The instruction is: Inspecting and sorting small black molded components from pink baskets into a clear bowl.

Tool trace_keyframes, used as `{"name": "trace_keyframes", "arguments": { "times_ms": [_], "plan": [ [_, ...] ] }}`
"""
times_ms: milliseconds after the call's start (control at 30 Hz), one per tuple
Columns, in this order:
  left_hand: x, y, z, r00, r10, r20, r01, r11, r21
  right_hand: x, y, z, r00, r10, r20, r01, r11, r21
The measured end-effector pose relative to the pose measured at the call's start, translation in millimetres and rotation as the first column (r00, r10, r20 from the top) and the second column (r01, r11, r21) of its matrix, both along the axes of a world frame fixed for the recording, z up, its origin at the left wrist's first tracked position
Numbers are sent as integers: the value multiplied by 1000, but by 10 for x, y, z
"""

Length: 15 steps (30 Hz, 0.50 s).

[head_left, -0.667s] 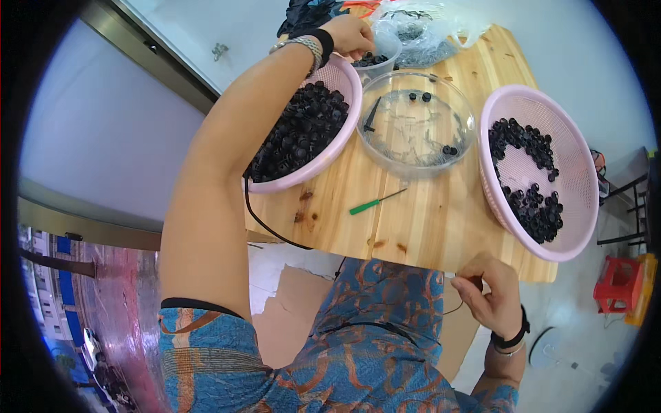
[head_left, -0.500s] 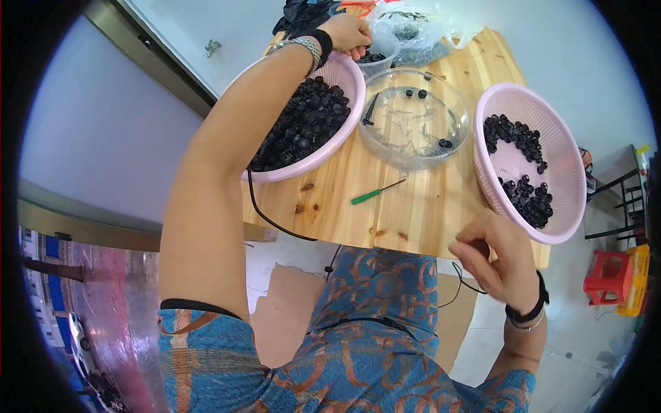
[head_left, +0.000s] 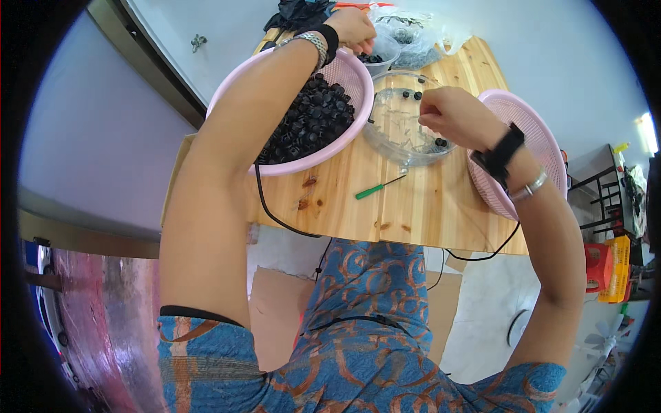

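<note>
My left hand [head_left: 352, 29] reaches far forward over a pink basket [head_left: 305, 164] full of small black plastic parts [head_left: 313, 113]. Its fingers are curled together at the rim of a small clear tub [head_left: 390, 54], which also holds black pieces; whatever they may hold is hidden. My right hand [head_left: 458, 114] hangs over the right side of a round clear container [head_left: 406, 160], closed, its fingertips pressed together; anything in them is too small or hidden. A few black parts [head_left: 411, 95] and thin metal-looking bits lie inside that container. A green-handled screwdriver [head_left: 370, 191] lies in front of it.
A second pink basket [head_left: 527, 103] stands at the right table edge, partly behind my right forearm. Clear plastic bags [head_left: 420, 41] and a black bag [head_left: 299, 15] sit at the back. A black cable [head_left: 265, 201] crosses the table's front left. Red and yellow crates [head_left: 615, 268] stand right.
My right hand has moved forward and left from the table's front right edge to above the round container. The left hand stays by the small tub. The whole view has shifted slightly.
</note>
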State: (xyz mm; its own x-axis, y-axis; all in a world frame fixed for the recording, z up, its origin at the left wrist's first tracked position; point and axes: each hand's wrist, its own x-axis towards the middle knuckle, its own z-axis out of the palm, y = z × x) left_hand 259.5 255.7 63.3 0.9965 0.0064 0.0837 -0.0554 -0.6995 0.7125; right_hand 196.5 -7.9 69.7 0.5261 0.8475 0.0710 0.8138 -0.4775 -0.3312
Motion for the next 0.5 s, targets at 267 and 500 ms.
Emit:
{"name": "trace_keyframes", "arguments": {
  "times_ms": [267, 500],
  "plan": [
    [-1183, -330, 795, 978, -156, 136, 205, 654, -728, 364, 548, -481, 981, -119, 154, 161, 942, -293],
    [-2523, -430, 676, 985, -66, 162, 172, 527, -832, 426, 687, -691, 976, -131, 171, 185, 918, -351]
  ]
}}
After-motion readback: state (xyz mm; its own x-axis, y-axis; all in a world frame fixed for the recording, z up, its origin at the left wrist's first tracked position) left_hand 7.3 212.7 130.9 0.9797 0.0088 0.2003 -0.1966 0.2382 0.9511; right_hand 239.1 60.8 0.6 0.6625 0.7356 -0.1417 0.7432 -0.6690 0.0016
